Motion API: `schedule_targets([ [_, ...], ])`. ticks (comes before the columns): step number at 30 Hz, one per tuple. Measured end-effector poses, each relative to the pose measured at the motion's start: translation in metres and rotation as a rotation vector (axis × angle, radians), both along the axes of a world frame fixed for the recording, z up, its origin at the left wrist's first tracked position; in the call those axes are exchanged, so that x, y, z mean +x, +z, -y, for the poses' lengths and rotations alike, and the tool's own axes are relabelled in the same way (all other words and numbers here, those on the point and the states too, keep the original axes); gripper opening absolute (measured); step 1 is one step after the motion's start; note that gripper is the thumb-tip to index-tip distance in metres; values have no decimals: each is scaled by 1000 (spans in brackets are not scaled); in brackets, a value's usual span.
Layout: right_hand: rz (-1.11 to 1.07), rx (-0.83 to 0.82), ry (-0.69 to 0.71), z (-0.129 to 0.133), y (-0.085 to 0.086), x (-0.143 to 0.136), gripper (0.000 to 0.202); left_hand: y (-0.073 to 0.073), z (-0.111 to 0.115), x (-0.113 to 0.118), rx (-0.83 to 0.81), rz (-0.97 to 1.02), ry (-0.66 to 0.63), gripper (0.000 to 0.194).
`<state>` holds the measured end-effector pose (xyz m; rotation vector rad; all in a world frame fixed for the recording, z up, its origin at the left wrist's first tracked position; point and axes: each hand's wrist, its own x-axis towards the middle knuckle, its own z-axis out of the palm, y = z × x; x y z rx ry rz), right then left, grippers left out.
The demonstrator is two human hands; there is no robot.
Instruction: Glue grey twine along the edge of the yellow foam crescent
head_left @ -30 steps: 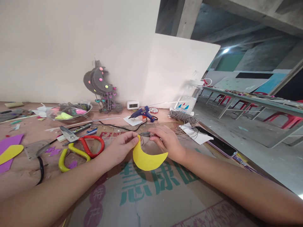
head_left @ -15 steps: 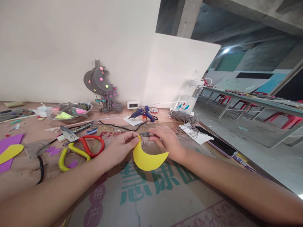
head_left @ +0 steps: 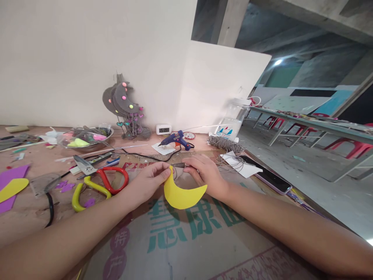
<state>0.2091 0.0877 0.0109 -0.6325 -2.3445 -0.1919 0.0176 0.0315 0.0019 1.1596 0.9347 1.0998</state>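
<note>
A yellow crescent (head_left: pixel 183 197) hangs by its upper left tip from my left hand (head_left: pixel 153 179), whose thumb and fingers pinch it. My right hand (head_left: pixel 205 175) is closed around a small dark, pointed tool (head_left: pixel 179 165), its tip beside the crescent's pinched end. Thin grey cord shows behind the crescent and between the hands. The crescent's other tip lies in front of my right wrist. Under both hands is a printed cardboard sheet (head_left: pixel 140 249).
Behind the hands are a blue glue gun (head_left: pixel 176 138), a clock (head_left: pixel 163 129) and grey cord (head_left: pixel 225 144). Scissors (head_left: pixel 101 181), a metal bowl (head_left: pixel 107 138) and felt scraps lie left. A phone (head_left: pixel 268 175) lies right; decorated grey crescents (head_left: pixel 124 97) hang on the wall.
The crescent's free right tip has risen very slightly, and the dark tool in my right hand has shifted or turned a little. Both hands keep their holds.
</note>
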Motion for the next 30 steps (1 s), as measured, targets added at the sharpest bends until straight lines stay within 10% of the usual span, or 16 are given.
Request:
schedule_targets([
  [18, -208, -297, -107, -14, -9, -3, 28, 3, 0, 1, 70, -124, 146, 26],
  [30, -245, -374, 57, -13, -5, -4, 34, 0, -3, -3, 145, -135, 57, 17],
])
